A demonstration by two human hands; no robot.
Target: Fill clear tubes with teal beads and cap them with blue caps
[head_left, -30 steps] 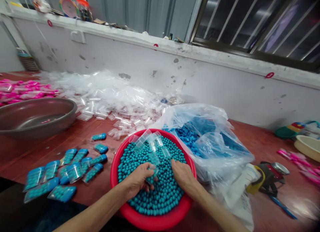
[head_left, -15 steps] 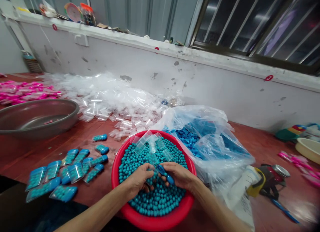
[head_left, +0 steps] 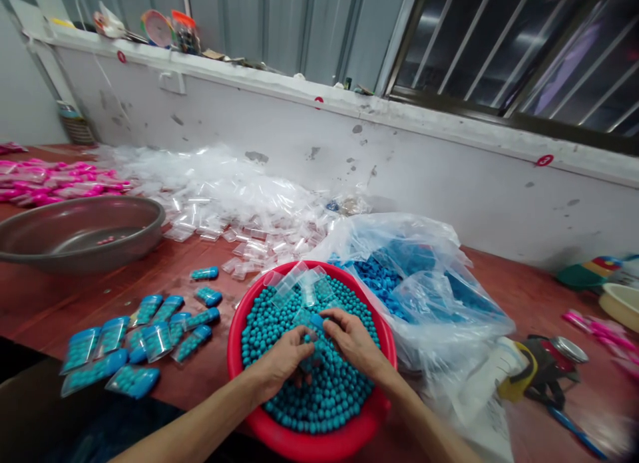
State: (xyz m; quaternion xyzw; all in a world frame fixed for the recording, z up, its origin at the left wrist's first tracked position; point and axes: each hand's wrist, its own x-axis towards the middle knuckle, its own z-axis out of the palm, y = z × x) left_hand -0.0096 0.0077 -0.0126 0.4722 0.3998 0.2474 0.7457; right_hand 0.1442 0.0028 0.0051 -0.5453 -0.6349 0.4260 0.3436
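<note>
A red-brown table (head_left: 74, 290) ran along a white wall (head_left: 424, 163) that bore small red round stickers, their marks too small to read. At far left sat a grey metal basin (head_left: 80, 231), and right of centre a clear bag of blue caps (head_left: 414, 283). Near the middle stood a red bowl (head_left: 234, 356) heaped with teal beads (head_left: 329, 396). Filled blue-capped tubes (head_left: 134, 346) lay left of it. Over the beads, the left hand (head_left: 279, 360) and right hand (head_left: 354, 340) met, fingertips pinching a small bead-filled tube (head_left: 313, 324) between them, just above the heap.
</note>
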